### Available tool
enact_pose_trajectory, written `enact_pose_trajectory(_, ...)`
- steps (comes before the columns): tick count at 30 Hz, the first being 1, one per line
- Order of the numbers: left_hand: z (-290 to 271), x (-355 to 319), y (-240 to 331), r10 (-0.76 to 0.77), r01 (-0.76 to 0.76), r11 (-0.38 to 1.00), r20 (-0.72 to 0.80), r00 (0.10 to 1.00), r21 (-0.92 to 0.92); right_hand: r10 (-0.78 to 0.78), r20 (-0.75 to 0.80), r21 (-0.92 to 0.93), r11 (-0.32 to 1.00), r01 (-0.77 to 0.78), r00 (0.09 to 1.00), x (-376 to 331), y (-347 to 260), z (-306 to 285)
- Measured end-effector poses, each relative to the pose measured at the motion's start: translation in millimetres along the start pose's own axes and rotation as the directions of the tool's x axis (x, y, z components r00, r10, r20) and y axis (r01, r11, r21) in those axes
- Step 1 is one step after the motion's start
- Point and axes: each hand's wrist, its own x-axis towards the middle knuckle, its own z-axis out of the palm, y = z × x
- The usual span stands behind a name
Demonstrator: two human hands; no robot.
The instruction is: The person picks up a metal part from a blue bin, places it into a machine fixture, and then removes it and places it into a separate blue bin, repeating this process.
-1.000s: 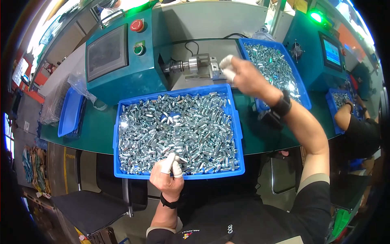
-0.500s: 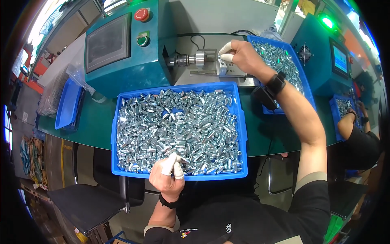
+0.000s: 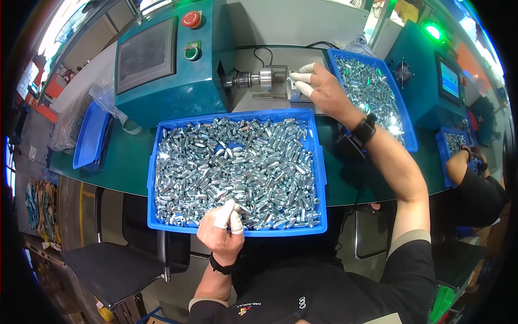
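Note:
A blue tray [image 3: 319, 178] full of small shiny metal parts [image 3: 237, 167] lies in front of me on the green bench. My left hand [image 3: 220, 232], with white finger cots, rests at the tray's near rim and pinches among the parts there. My right hand [image 3: 318, 89], also with finger cots, reaches to the metal fixture [image 3: 264, 80] of the teal machine [image 3: 167, 59], fingertips at the fixture's right end. Whether a part sits between those fingertips is hidden. A black band is on each wrist.
A second blue tray [image 3: 404, 127] of metal parts stands at the right, beyond my right arm. An empty blue tray [image 3: 89, 135] and plastic bags lie at the left. Another teal machine [image 3: 431, 75] and another person's arm [image 3: 464, 162] are at the far right. A black chair [image 3: 118, 264] stands lower left.
My right hand has moved left from the right-hand tray to the machine's fixture. My left hand has stayed at the near rim of the front tray.

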Motion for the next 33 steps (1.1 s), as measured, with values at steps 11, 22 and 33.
enact_pose_trajectory(11, 1, 1, 3, -0.015, 0.015, 1.0, -0.001, 1.0, -0.003, 0.507, 0.214, 0.401, 0.734, -0.548, 0.835, -11, -13, 0)
enact_pose_trajectory(22, 2, 2, 5, -0.036, 0.036, 0.999, 0.007, 0.999, 0.017, 0.222, 0.385, 0.239, 0.914, -0.329, 0.896, 15, 10, -5)
enact_pose_trajectory(33, 3, 6, 5, -0.031, 0.03, 0.999, 0.028, 0.999, 0.028, 0.259, 0.405, 0.36, 0.836, -0.413, 0.877, 24, 18, 2)
